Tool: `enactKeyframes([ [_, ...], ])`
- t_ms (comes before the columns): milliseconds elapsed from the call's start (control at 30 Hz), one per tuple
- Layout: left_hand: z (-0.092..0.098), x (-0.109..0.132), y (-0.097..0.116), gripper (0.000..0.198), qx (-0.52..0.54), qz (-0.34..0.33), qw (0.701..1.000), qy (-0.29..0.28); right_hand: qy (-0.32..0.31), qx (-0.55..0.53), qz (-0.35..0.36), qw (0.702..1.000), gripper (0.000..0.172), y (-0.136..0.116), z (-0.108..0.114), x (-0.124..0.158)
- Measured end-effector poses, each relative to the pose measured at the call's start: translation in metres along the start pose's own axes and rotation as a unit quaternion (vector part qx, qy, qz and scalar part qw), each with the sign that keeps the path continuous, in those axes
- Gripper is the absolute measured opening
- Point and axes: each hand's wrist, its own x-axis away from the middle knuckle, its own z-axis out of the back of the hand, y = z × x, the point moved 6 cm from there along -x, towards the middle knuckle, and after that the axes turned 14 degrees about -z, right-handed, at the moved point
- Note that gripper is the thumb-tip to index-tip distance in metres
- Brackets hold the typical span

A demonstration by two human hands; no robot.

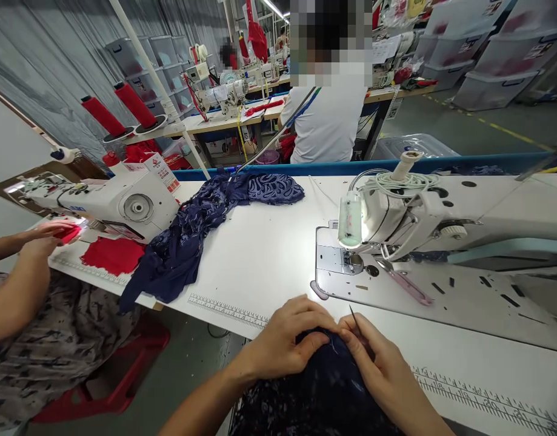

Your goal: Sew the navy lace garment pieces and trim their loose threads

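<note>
Navy cloth (323, 387) lies bunched at six o'clock, draped over the near edge of the table (269, 254) and down toward my lap. My left hand (282, 342) is clenched on its top fold, thumb and fingers pinching it. My right hand (382, 369) meets the left at the fingertips and grips a thin tool (354, 320), its dark tip pointing up toward twelve; I cannot tell what kind of tool it is. A printed ruler (228, 309) runs along the table edge at ten o'clock of the hands. At one o'clock stands a white sewing machine (419, 218), with a pink-handled tool (408, 284) lying on its bed. At eleven o'clock a navy heap (191, 236) sprawls across the table. Further out at ten, a co-worker's hands (46, 239) rest by red cloth (112, 254) at another machine (119, 203). Beyond it, red thread cones (119, 109) stand on a rack. Far off at twelve, a person in a white shirt (326, 121) sits with back turned.
</note>
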Motion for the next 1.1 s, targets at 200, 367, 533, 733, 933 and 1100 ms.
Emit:
enactKeyframes([
  [200,-0.001,-0.004,-0.007,0.015,-0.021,-0.02,0.998,0.064,0.173,0.114,0.116,0.971,0.022,-0.022,0.015,0.026],
  [367,0.004,-0.012,-0.006,0.015,0.0,-0.033,0.996,0.079,0.167,0.155,0.202,0.952,0.013,-0.024,0.005,0.032],
  [533,0.006,-0.023,-0.007,0.014,-0.041,-0.065,0.997,0.031,0.183,0.184,0.262,0.93,0.026,-0.029,0.016,0.025],
  [733,0.008,-0.045,-0.002,0.013,-0.147,-0.149,0.978,-0.005,0.24,0.31,0.371,0.842,0.035,-0.038,0.037,0.018],
  [933,0.011,-0.054,-0.003,0.018,-0.299,-0.266,0.916,0.019,0.279,0.449,0.414,0.741,0.033,-0.034,0.041,-0.008],
  [1100,0.005,-0.049,-0.02,0.022,-0.356,-0.297,0.886,0.005,0.285,0.425,0.42,0.749,0.022,-0.032,0.041,-0.031],
])
